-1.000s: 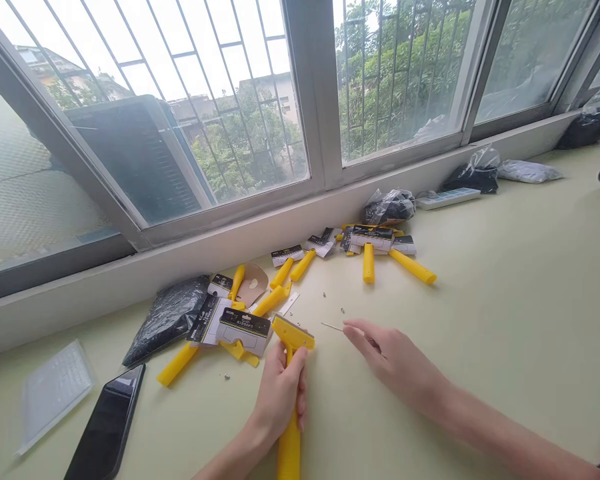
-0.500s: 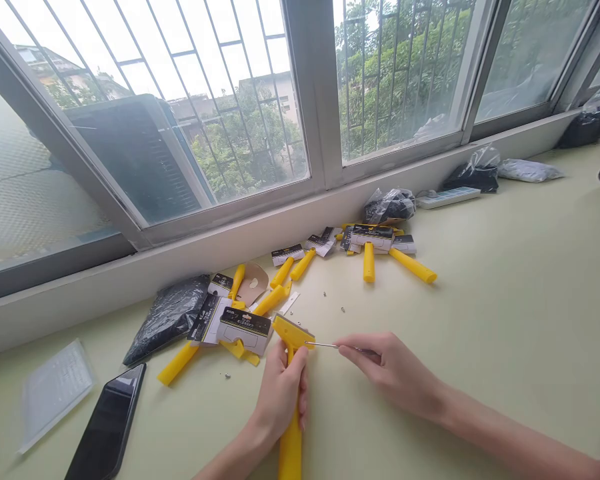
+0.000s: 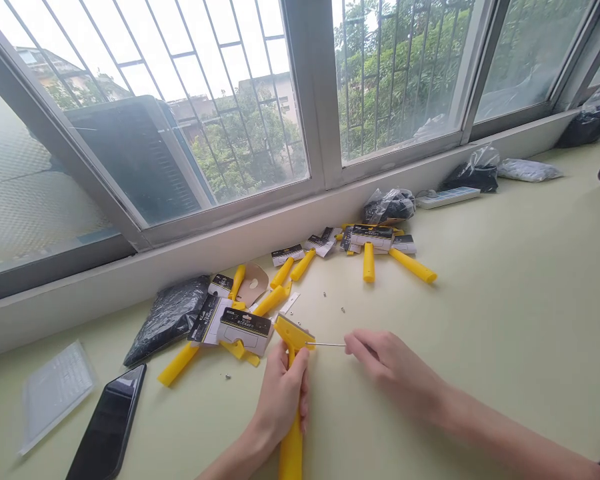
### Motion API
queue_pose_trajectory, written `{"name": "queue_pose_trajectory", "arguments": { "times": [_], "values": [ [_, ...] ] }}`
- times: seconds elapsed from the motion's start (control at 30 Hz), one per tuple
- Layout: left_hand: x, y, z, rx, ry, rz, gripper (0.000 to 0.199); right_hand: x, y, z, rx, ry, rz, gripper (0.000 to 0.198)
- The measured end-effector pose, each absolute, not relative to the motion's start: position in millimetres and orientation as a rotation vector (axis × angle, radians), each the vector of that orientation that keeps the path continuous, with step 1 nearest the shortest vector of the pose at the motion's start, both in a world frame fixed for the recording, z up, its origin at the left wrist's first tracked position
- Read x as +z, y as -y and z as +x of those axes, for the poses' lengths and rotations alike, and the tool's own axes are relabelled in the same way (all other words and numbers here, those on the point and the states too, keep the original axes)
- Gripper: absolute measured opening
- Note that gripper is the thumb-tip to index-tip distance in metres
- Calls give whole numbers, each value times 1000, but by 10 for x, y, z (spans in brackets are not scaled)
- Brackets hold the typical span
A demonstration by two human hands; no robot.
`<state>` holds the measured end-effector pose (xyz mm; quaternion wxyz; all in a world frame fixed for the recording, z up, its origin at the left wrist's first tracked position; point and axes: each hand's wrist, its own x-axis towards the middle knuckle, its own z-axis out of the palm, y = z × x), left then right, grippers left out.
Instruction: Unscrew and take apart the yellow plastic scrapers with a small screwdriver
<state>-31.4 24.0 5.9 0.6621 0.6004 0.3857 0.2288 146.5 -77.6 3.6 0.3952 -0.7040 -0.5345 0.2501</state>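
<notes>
Left hand [image 3: 283, 383]: fingers curled snugly round the upper handle of a yellow plastic scraper with a wide head [image 3: 291, 453], thumb against its neck.
Scraper position: low in the centre, over the pale green tabletop [image 3: 470, 300], head pointing away from the person; whether its handle rests on the surface cannot be told.
Right hand [image 3: 390, 363]: thumb and forefinger pinched together on a thin, straight metal rod [image 3: 327, 344]; the rod's near end is hidden in the grasp.
Rod tip: touching the scraper's head near its right-hand corner.
Carded stock: yellow plastic handles [image 3: 177, 365] with black-and-white printed cards [image 3: 245, 330] lie beyond and to the left of the left hand, some overlapping.
Small hardware: tiny silvery metal pieces [image 3: 343, 309] lie scattered near the scraper, well apart from one another in places.
Left side: a black rectangular phone [image 3: 107, 423] lies beside a flat, clear plastic packet [image 3: 57, 397]; a shiny black plastic bag [image 3: 167, 320] lies beyond them.
</notes>
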Motion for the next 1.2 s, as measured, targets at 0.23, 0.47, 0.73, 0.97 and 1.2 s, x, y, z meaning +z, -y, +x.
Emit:
{"name": "queue_pose_trajectory", "arguments": {
  "times": [0.23, 0.47, 0.73, 0.97, 1.2],
  "values": [
    [39, -248, -310, 512, -884, 1361, 36, -8, 729, 1548, 619, 1307, -1596, 19],
    [25, -260, -294, 508, -897, 1380, 35, -6, 712, 1478, 657, 1287, -1620, 28],
    [8, -257, -298, 500, -892, 1389, 33, -15, 702, 1469, 532, 1319, -1604, 28],
    [13, -259, -310, 488, -909, 1390, 30, -25, 688, 1459, 447, 1378, -1449, 22],
    [28, -255, -296, 508, -892, 1374, 32, -6, 711, 1494, 648, 1194, -1689, 37]
  ]
}}
